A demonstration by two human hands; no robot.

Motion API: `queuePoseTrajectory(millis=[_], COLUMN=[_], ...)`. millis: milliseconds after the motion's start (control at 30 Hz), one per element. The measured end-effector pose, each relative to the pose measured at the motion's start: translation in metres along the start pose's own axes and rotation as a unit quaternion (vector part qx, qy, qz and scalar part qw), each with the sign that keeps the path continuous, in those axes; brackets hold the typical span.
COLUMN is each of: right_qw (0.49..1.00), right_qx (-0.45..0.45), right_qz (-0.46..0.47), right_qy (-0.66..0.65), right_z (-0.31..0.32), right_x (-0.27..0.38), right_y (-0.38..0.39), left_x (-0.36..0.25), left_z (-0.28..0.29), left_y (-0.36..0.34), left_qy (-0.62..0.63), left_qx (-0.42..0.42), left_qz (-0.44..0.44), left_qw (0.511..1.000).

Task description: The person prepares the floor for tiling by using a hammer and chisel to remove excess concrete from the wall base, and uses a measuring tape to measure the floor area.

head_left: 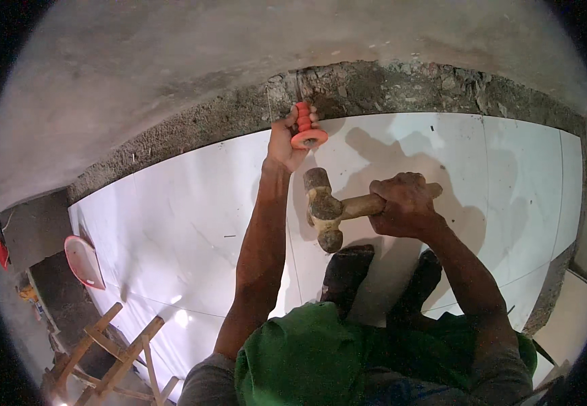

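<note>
My left hand point(285, 139) is closed round the orange ribbed grip of a chisel point(303, 120), which has a round hand guard at its near end. Its dark shaft points away from me at the rough, broken strip point(368, 84) along the foot of the wall. My right hand point(405, 204) grips the wooden handle of a hammer point(325, 210). The hammer's worn, dusty head is just short of the chisel's struck end, with a gap between them. The chisel's tip is hard to make out against the rubble.
White glossy tiles point(192, 223) cover the floor, with small bits of debris on them. A plastered wall point(192, 61) rises beyond the broken strip. At the left lie a red-rimmed pan point(84, 262) and a wooden stool or ladder frame point(114, 348). My feet point(347, 271) are on the tiles.
</note>
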State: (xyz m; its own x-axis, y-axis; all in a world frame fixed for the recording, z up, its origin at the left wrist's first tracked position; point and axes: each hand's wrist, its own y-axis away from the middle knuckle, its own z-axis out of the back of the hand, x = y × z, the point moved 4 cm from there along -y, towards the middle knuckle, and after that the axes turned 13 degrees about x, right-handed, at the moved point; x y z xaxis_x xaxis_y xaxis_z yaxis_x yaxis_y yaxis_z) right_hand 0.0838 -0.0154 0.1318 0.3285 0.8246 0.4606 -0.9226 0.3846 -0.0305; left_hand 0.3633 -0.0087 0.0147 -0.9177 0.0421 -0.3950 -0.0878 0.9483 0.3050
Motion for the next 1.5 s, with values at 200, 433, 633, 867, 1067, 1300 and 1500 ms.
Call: queuePoseTrajectory(millis=[200, 433, 633, 867, 1067, 1300, 1500], right_qw=[0.996, 0.918, 0.959, 0.947, 0.975, 0.958, 0.946], right_qx=[0.091, 0.336, 0.258, 0.285, 0.185, 0.239, 0.266], right_qz=[-0.011, 0.128, -0.081, 0.116, 0.037, 0.121, 0.135], right_qy=[0.000, 0.166, 0.084, 0.096, 0.117, 0.102, 0.125], right_z=[0.009, -0.022, 0.001, 0.010, 0.010, 0.006, -0.012], right_x=[0.015, -0.025, -0.028, -0.001, -0.022, 0.012, 0.016], right_y=[-0.014, -0.072, -0.100, -0.081, -0.061, -0.048, -0.035], left_x=[0.009, 0.012, -0.020, -0.005, 0.014, 0.019, 0.021], left_z=[0.000, 0.012, 0.009, 0.019, 0.014, 0.003, 0.000], left_y=[-0.002, -0.010, -0.032, -0.008, -0.013, -0.007, -0.004], left_qy=[0.052, 0.109, 0.085, 0.073, 0.105, 0.148, 0.158], left_qx=[0.061, 0.100, 0.152, 0.036, 0.126, 0.161, 0.126], left_qz=[-0.014, -0.001, -0.083, -0.067, 0.020, 0.015, 0.011], left_qw=[0.997, 0.989, 0.981, 0.994, 0.986, 0.976, 0.979])
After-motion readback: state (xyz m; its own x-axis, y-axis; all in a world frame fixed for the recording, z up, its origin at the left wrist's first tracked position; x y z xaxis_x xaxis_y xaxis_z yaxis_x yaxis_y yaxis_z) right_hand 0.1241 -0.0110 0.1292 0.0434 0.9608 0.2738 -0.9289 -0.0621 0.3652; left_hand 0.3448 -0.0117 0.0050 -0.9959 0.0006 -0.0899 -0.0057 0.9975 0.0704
